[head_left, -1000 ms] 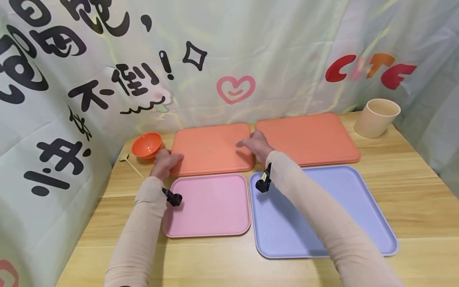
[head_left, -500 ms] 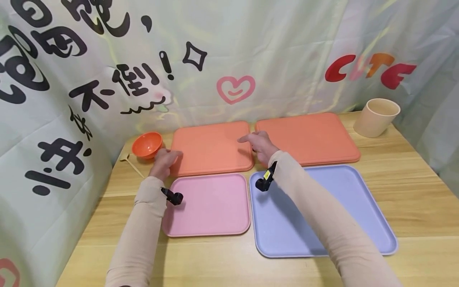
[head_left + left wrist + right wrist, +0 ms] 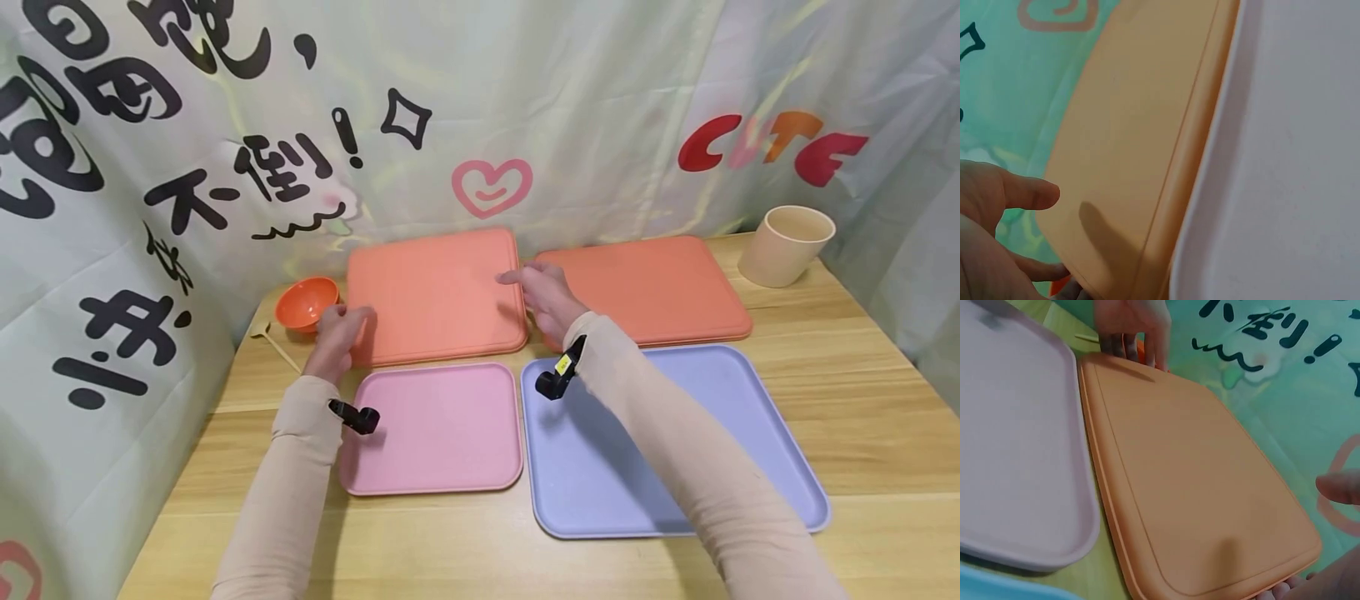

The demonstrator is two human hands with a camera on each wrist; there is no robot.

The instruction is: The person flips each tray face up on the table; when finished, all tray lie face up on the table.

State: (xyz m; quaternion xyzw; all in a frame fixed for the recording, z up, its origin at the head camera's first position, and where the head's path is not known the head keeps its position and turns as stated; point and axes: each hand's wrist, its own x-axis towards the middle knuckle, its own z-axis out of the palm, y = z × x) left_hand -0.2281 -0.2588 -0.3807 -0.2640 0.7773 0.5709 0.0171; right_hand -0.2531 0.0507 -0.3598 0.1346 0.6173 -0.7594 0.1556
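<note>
In the head view an orange tray (image 3: pixel 435 296), seemingly bottom up, slants with its far edge raised off the table. My left hand (image 3: pixel 335 335) holds its left edge; in the left wrist view the fingertips go under the rim while the thumb (image 3: pixel 1038 192) stays off the surface. At the right edge my right hand (image 3: pixel 551 292) grips from below, its fingertips (image 3: pixel 1280 591) curled under the rim in the right wrist view, thumb lifted. A second orange tray (image 3: pixel 645 287) lies flat to the right, partly behind my right hand.
Nearer me lie a pink tray (image 3: pixel 438 429) and a larger blue tray (image 3: pixel 727 408). An orange bowl (image 3: pixel 306 302) and a small spoon (image 3: pixel 279 347) are close to my left hand. A beige cup (image 3: pixel 783 250) stands back right, before a printed curtain (image 3: pixel 600 108).
The left orange tray's far edge has risen, so the tray now tilts toward me. My left hand has shifted slightly left, and my right fingers have moved under the right rim.
</note>
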